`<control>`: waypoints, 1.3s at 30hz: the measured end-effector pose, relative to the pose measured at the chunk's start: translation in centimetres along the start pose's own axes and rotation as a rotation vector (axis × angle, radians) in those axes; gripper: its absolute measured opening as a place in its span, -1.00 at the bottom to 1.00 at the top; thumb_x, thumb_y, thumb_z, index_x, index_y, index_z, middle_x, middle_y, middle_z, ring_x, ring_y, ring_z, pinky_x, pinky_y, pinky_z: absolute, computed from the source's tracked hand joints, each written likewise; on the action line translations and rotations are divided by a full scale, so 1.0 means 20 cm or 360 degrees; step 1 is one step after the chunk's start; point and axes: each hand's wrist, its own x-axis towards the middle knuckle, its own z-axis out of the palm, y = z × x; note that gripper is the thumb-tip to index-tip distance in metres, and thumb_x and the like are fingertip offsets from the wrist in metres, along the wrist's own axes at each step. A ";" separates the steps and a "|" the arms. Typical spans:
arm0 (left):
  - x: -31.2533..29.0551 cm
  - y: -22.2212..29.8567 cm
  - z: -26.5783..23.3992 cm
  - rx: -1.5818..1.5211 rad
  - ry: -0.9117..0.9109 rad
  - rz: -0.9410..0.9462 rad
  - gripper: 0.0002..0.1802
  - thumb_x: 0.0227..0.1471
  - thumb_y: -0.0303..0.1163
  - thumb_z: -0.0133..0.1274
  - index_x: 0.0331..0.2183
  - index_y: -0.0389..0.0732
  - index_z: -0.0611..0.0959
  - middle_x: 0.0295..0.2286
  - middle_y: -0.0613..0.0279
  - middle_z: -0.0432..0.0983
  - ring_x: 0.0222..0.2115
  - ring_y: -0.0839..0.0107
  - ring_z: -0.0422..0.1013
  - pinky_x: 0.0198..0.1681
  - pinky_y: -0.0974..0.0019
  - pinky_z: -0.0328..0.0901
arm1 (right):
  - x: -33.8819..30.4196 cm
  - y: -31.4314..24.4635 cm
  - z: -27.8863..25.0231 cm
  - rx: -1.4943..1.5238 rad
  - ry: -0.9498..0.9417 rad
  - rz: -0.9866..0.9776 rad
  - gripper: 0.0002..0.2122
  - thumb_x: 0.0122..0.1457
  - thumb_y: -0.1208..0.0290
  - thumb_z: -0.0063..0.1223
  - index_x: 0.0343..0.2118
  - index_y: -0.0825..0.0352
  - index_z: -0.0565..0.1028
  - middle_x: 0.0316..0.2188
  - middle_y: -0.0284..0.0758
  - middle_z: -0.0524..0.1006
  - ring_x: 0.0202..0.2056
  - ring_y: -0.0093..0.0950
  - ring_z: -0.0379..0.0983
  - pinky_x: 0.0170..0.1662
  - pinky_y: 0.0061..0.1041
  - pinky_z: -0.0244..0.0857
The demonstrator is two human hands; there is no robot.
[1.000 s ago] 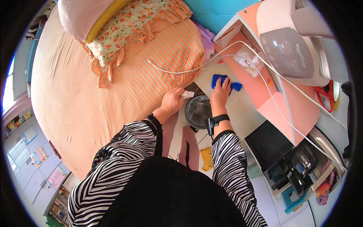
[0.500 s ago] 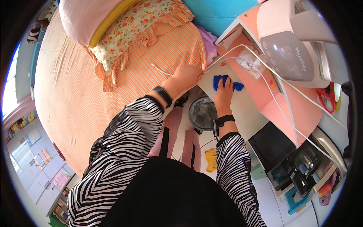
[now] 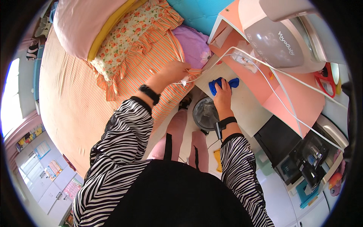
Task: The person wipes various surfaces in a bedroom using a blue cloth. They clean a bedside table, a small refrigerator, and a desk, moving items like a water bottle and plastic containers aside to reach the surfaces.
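My left hand (image 3: pixel 174 72) is closed on the edge of an orange striped cloth (image 3: pixel 160 56) at the bed's right side. A thin white cable (image 3: pixel 193 79) runs beside those fingers; whether they hold it too is hidden. Where the striped cloth is folded back, a purple cloth (image 3: pixel 193 44) with a pale flower shows. My right hand (image 3: pixel 224 94) presses a bunched blue cloth (image 3: pixel 215 85) onto the pale surface (image 3: pixel 242 102) in front of the pink shelf unit, its fingers bent over the cloth.
A floral pillow (image 3: pixel 128 36) and a pink-and-yellow bedding roll (image 3: pixel 87 26) lie on the bed. Below my hands stands a lined bin (image 3: pixel 206 113). White cables cross the pink shelf unit (image 3: pixel 245 70), which carries a grey-and-pink appliance (image 3: pixel 283 43). Red scissors (image 3: pixel 325 83) sit nearby.
My left hand has drawn the striped cloth's edge leftward, baring more of the purple cloth. The right hand stays on the blue cloth, and the whole view has shifted slightly.
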 end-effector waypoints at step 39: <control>-0.32 0.10 0.38 0.0177 0.0395 -0.0808 -0.51 -0.02 -0.09 0.01 -0.12 -0.18 0.37 -0.60 0.09 0.50 -0.54 0.14 0.46 -0.57 0.14 0.33 | -0.01 0.00 0.01 0.0076 -0.0061 0.0101 -0.60 -0.13 0.69 -0.07 -0.14 0.32 0.47 0.10 -0.11 0.20 0.13 -0.15 0.06 0.09 -0.12 0.02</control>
